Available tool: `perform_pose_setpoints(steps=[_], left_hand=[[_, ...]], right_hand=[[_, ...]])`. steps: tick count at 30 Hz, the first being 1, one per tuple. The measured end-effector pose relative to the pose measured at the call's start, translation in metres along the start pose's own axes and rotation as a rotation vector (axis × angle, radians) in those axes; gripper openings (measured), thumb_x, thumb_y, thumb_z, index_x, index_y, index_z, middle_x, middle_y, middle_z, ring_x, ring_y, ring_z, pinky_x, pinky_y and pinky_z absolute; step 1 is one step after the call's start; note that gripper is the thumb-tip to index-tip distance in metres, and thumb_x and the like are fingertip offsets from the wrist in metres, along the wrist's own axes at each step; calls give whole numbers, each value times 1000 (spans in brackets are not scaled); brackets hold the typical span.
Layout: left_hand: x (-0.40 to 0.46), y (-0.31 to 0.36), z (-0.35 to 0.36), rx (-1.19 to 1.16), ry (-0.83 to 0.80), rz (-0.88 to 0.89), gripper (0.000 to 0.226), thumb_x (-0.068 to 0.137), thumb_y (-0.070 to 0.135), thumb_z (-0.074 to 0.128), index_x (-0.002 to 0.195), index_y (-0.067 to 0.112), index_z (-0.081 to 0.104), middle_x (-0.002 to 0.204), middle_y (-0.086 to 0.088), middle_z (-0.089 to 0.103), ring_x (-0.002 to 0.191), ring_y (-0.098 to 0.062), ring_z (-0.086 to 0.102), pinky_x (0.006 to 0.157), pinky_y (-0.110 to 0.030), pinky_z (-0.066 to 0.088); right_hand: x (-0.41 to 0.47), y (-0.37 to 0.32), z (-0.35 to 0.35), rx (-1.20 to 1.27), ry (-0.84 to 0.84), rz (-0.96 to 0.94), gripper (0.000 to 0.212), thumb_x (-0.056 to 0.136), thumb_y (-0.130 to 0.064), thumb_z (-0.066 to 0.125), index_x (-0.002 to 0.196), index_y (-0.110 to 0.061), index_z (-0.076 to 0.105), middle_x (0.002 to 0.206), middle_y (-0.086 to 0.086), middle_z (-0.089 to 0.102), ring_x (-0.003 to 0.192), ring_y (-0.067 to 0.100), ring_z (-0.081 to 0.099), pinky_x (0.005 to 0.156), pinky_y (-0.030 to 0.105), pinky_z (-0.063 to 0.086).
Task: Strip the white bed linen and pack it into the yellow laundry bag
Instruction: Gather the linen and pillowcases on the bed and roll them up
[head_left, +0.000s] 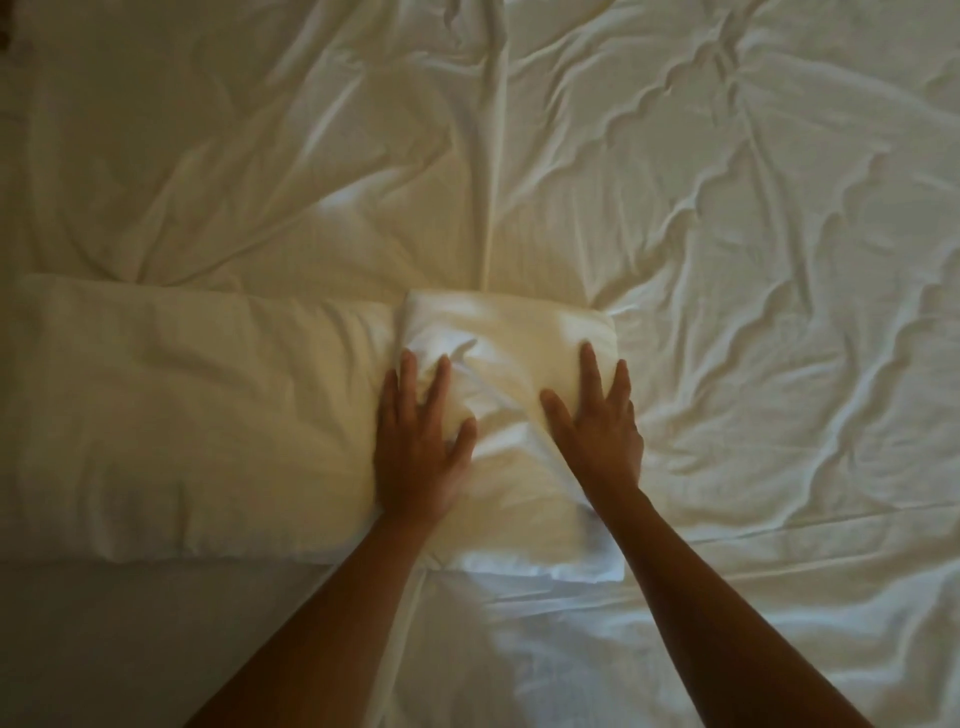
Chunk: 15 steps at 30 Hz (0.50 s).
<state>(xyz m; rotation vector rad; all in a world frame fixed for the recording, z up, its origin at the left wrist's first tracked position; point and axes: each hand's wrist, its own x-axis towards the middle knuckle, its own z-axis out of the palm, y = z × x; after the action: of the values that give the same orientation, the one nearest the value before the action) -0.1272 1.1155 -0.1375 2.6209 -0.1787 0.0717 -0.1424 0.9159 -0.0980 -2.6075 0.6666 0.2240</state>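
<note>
Head view looks straight down on a bed covered with a creased white sheet (727, 208), its wrinkles running out across the right and far side. On the near left part of the bed lies a white pillow (182, 405), long side across the picture. Just to its right, with its left edge overlapping the pillow's end, sits a folded white cloth (509, 332), a thick squarish pad of linen with layered edges showing at its near side. Both of the person's bare arms reach in from the bottom of the picture. Left hand (421, 447) lies palm down on the left part of the folded cloth, where it meets the pillow, fingers straight and slightly spread, pressing flat and grasping nothing. Right hand (597, 421) lies palm down on the right part of the same cloth, fingers straight and spread, the thumb pointing inward toward the other hand, likewise flat and not gripping. A rumpled ridge of fabric stands up between the two hands. Both hands look slightly blurred.
</note>
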Motion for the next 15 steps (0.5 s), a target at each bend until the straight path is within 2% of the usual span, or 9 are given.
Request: perform_pose_setpoints(steps=[5,7,9,12,13,15], left_hand=[[3,-6,-5,-139,-43,15,71,88,50,46,154,25,36,165,-9,20,149,-31,25,118,-46,29],[2,-12,-11,-251,-38,42,70,88,47,49,152,22,39,164,-3,20,150,-24,23,121,-36,23],[-1,-17,-18,-337,-54,44,68,89,47,49,151,21,39,162,4,18,150,-15,20,121,-23,17],[-12,-18,-24,-370,-62,0,70,90,51,45,153,24,33,164,0,17,146,-3,16,116,-11,12],[-17,-18,-25,-371,-71,-27,72,89,53,44,154,24,31,164,-3,17,145,0,16,113,-7,11],[-26,-12,-28,-388,-99,-73,75,87,55,42,155,25,29,165,-4,15,144,0,16,111,-5,10]], right_hand=[[3,6,5,69,48,-46,73,95,-67,37,155,-42,5,159,14,20,132,39,39,95,52,45],[2,9,1,149,57,-17,79,94,-68,41,157,-33,7,151,15,36,127,36,46,95,48,45],[-2,15,-4,271,-3,91,86,91,-67,48,156,-23,14,141,14,49,122,34,53,96,44,44],[-23,30,-13,576,-137,236,83,79,-68,62,142,-15,45,117,4,65,106,26,65,84,38,53],[-33,35,-15,672,-163,248,76,77,-65,66,132,-14,55,107,2,69,96,22,68,78,37,57],[-47,44,-16,817,-214,268,55,82,-53,74,118,-12,64,97,3,72,84,21,71,73,38,60]])
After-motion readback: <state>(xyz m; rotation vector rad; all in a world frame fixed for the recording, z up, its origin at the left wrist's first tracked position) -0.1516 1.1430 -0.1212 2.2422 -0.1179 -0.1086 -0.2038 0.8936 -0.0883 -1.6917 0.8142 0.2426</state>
